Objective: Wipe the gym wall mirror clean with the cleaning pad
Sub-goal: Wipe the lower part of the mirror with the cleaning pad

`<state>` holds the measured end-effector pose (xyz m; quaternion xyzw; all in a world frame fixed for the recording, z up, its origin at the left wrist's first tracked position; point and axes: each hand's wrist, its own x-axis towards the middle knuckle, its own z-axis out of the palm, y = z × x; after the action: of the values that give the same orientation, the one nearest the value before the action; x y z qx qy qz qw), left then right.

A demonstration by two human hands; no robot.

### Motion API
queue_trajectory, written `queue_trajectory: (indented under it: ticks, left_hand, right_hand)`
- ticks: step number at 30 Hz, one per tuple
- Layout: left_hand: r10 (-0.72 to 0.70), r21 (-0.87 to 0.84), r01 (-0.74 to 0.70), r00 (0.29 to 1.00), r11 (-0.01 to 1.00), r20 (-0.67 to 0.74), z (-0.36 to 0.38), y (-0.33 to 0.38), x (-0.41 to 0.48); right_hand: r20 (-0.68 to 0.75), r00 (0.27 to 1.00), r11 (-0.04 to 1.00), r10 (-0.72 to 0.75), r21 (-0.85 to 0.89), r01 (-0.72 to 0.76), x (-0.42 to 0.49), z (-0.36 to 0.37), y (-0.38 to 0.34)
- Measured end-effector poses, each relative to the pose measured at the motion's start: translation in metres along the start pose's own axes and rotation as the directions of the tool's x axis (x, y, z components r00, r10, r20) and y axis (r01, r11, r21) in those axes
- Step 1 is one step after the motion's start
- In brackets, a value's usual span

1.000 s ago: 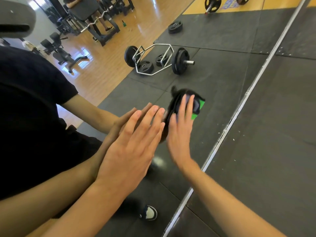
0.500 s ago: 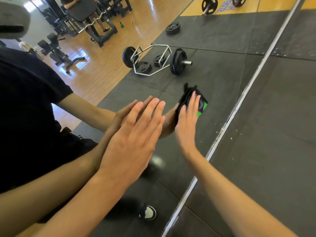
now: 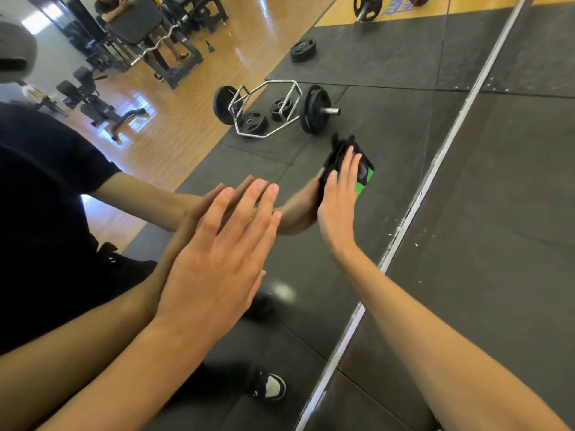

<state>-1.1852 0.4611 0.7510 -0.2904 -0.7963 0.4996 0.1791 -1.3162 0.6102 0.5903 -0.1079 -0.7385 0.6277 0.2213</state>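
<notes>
Right hand [image 3: 337, 200]: fingers straight, palm flat over the cleaning pad [image 3: 362, 177], pressing it to the glass of the wall mirror [image 3: 389, 98]. No curl around the pad visible; it appears held by pressure alone.

Left hand [image 3: 217, 259]: fingers straight and together, laid flat on the mirror left of the pad, holding nothing. Judged to be a brace. The two hands are apart, both on the glass.

Pad position: on the mirror, just left of the metal edge strip [image 3: 435, 169], below the reflected hex bar [image 3: 267, 110].

Handling, judged:
- Pad looks soft and light, dark fabric with a green patch at its right edge. It should conform to the glass and may bunch or slide out from under a flat palm.
- Best hold: palm centred on its back with fingers spread, or fingertips hooked over its upper edge.
- Mirror is rigid, smooth and breakable; even, moderate pressure suits it. Glass is slippery, so the pad should glide easily.
- Strip could snag the fabric.

Beyond the strip: dark rubber floor mat [image 3: 513, 244].
</notes>
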Motion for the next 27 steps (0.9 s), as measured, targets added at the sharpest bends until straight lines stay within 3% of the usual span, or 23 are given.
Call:
queue_trajectory:
  ticks: [2, 4, 7, 11, 14, 16, 17, 20, 23, 27]
  left_hand:
    - [-0.002, -0.006, 0.002, 1.0, 1.0, 0.012, -0.001, 0.0, 0.0]
    - [-0.002, 0.003, 0.001, 1.0, 1.0, 0.012, -0.001, 0.0, 0.0]
    - [-0.007, 0.001, 0.007, 1.0, 1.0, 0.023, -0.002, -0.001, 0.0]
    - [-0.009, 0.005, 0.009, 0.999, 1.0, 0.044, -0.003, -0.003, 0.002]
    - [0.001, 0.01, -0.001, 0.999, 1.0, 0.054, -0.003, -0.002, 0.001]
    - [-0.002, -0.009, 0.002, 0.998, 1.0, 0.069, -0.004, -0.002, 0.001]
    - [-0.004, -0.019, 0.005, 0.997, 1.0, 0.073, -0.004, -0.002, 0.0]
    - [-0.002, -0.071, 0.008, 0.997, 0.997, 0.082, -0.007, -0.003, 0.0]
    - [-0.044, -0.213, 0.063, 0.995, 0.975, 0.093, -0.013, 0.002, 0.006]
    - [-0.079, -0.312, 0.093, 0.995, 0.946, 0.057, -0.024, 0.017, 0.029]
  right_hand:
    - [0.048, 0.97, 0.969, -0.24, -0.051, 0.243, -0.04, 0.006, 0.01]
    - [0.16, 0.952, 0.96, -0.263, -0.057, 0.275, -0.096, 0.011, 0.031]
    - [0.203, 0.979, 0.998, -0.033, -0.054, 0.045, -0.124, 0.019, 0.071]
    - [0.126, 0.938, 0.946, 0.324, -0.022, -0.324, -0.017, 0.013, 0.066]
    - [0.023, 0.996, 0.996, 0.087, -0.019, -0.086, 0.013, 0.0, 0.019]
    - [0.069, 0.981, 0.981, -0.182, -0.047, 0.186, -0.022, 0.003, 0.017]
    - [0.122, 0.962, 0.968, -0.245, -0.028, 0.25, -0.051, 0.005, 0.022]
    - [0.259, 0.965, 0.998, -0.052, 0.046, 0.041, -0.12, 0.01, 0.052]
    - [0.292, 0.929, 0.961, 0.225, 0.088, -0.26, -0.098, 0.008, 0.066]
    - [0.291, 0.918, 0.952, 0.27, 0.066, -0.3, -0.039, -0.006, 0.071]
